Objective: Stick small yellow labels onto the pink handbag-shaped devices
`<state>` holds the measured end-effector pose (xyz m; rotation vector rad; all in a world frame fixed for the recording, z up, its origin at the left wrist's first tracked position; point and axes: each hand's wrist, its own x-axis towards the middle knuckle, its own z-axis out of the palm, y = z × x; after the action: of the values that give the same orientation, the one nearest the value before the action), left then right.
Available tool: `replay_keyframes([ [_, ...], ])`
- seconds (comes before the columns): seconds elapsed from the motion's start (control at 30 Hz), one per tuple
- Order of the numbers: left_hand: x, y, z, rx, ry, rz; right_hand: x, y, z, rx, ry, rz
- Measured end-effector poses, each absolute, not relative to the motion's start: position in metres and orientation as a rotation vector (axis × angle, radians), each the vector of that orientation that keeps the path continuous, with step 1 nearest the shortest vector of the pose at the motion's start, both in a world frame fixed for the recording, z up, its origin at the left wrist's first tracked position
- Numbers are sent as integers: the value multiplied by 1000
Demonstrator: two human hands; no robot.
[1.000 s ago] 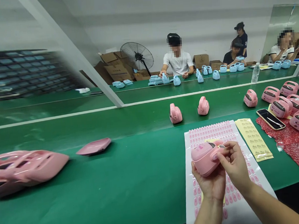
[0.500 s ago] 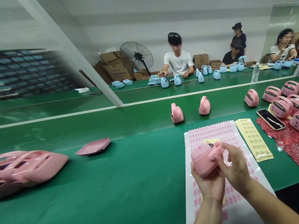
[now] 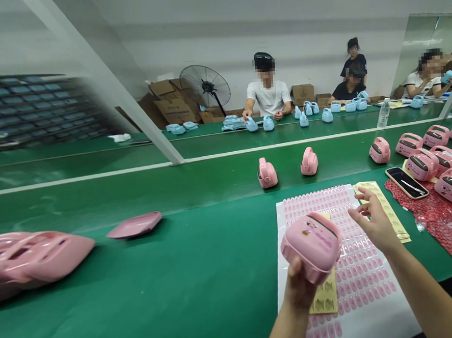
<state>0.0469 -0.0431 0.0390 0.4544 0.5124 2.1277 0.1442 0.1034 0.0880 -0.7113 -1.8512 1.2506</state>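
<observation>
Left hand's grip (image 3: 300,285) is wrapped round a pink case (image 3: 312,242), lower right of frame, tilted above the sticker sheet (image 3: 366,328). Right hand's grip (image 3: 372,220) is open, fingers loosely curled, forearm slanting from the bottom right corner. Clear bottle (image 3: 383,113) upper right, cardboard boxes (image 3: 178,108) upper middle, can't tell what's inside those boxes.

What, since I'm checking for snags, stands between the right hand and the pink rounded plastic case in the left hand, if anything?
Nothing visible does: only an open gap separates the right hand from the pink rounded plastic case held in the left hand. The white sheet with rows of pink ovals lies flat beneath.
</observation>
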Motion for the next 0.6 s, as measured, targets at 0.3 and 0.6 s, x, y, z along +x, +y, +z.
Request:
replay_keyframes([
  [0.3,29,-58,14,976,1456,1974,143,87,106,-224,-2115,1748],
  [0.6,27,-58,23,1225,1396,1929,131,80,96,-258,-2160,1665],
])
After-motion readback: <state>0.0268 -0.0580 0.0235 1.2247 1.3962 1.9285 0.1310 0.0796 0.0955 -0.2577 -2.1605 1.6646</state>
